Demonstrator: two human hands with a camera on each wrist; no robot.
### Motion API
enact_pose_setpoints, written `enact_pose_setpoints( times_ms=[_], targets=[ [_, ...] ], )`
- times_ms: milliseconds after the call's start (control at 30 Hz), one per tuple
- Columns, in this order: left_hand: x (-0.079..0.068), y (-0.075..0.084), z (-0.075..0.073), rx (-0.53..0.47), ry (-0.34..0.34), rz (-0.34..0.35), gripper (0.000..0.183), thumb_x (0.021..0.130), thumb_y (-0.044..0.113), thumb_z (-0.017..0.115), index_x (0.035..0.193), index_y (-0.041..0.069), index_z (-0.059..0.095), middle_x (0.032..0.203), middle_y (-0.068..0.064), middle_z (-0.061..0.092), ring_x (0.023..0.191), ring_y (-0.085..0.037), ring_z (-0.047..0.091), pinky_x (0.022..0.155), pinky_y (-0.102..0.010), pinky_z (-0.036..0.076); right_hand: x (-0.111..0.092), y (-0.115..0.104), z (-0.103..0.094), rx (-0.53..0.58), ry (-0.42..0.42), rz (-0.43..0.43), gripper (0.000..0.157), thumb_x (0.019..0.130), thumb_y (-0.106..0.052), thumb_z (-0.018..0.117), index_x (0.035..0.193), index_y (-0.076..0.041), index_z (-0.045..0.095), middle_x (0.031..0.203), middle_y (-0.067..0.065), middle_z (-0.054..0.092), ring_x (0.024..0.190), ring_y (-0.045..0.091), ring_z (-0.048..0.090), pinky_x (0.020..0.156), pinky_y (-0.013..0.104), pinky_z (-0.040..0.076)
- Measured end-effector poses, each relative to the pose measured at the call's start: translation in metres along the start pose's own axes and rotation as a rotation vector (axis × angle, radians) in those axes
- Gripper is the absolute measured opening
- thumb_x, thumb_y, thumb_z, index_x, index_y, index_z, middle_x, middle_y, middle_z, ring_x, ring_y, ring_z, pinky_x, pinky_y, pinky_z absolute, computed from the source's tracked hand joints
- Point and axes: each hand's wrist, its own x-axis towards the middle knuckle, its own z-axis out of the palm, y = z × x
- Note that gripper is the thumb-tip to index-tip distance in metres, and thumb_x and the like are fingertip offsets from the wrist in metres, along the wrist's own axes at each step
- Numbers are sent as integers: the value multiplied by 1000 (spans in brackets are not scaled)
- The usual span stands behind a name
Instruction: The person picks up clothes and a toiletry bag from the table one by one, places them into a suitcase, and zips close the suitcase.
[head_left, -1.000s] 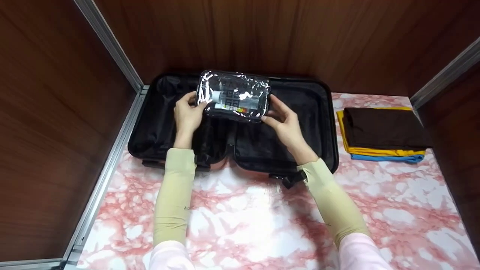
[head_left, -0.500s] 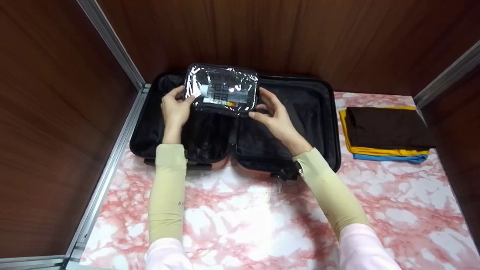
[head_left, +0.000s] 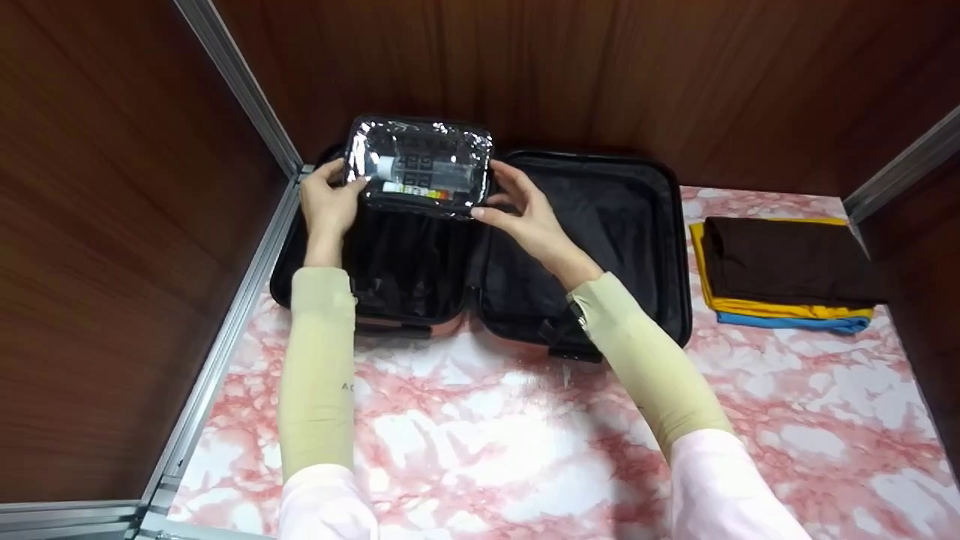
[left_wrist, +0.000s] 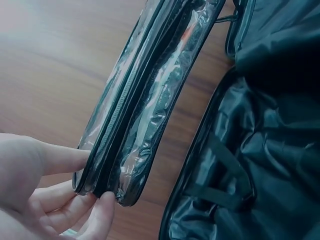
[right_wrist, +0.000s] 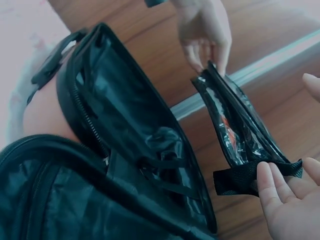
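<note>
A clear zippered toiletry pouch (head_left: 442,169) with dark edging is held up over the left half of an open suitcase (head_left: 585,225). A tube with a white cap and a thin stick with coloured bands show through its plastic. My left hand (head_left: 328,206) grips the pouch's left end, thumb in front and fingers behind. At the other end my right hand (head_left: 529,221) holds it, thumb at the lower corner. In the right wrist view, fingertips lie on a black strap (right_wrist: 240,177) at that end of the pouch. Zip and side wall face the left wrist view.
Folded clothes (head_left: 795,259) in brown, yellow and blue lie stacked to the right of the suitcase. Wood-grain panels (head_left: 570,75) rise behind and at both sides, with metal rails (head_left: 240,90) in the corners. The tabletop (head_left: 480,435) has a red and white marbled pattern.
Both hands have carried the pouch left and away from me, from the suitcase's middle to over its left half. The view has shifted slightly; the clothes stack stays put.
</note>
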Motion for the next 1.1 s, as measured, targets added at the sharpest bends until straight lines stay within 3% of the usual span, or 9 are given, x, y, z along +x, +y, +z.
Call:
enact_pose_setpoints(
  times_ms=[167,367,633,867,1100],
  targets=[
    [10,2,-4,-17,11,3,44,92,7,72,135,1,65,125,-16,67,115,-21,58,98,-25,42,13,0,11,80,54,43,71,90,1,72,153,2,37,152,19,45,108,22,59,95,31,47],
    [18,6,-7,-14,50,-22,43,91,7,74,133,4,67,123,-14,69,111,-20,62,94,-23,44,30,2,22,54,148,66,62,92,10,66,148,7,41,148,26,48,96,17,62,94,28,48],
    [28,8,-9,-24,92,-83,42,91,8,73,133,8,68,125,-10,70,113,-18,61,98,-22,42,44,1,30,29,141,115,62,92,7,66,150,3,44,147,22,51,105,24,63,95,28,48],
    [29,-13,-4,5,119,-147,41,94,8,69,135,9,66,130,-8,67,119,-18,58,102,-24,38,44,12,39,89,89,236,66,96,1,66,155,-4,39,155,18,42,118,31,62,96,47,52],
    [23,-40,1,59,108,-193,44,92,7,70,135,12,68,122,-10,68,111,-20,58,98,-29,40,38,36,45,66,44,308,69,95,5,64,157,1,32,159,23,33,128,33,54,99,46,50]
  ],
)
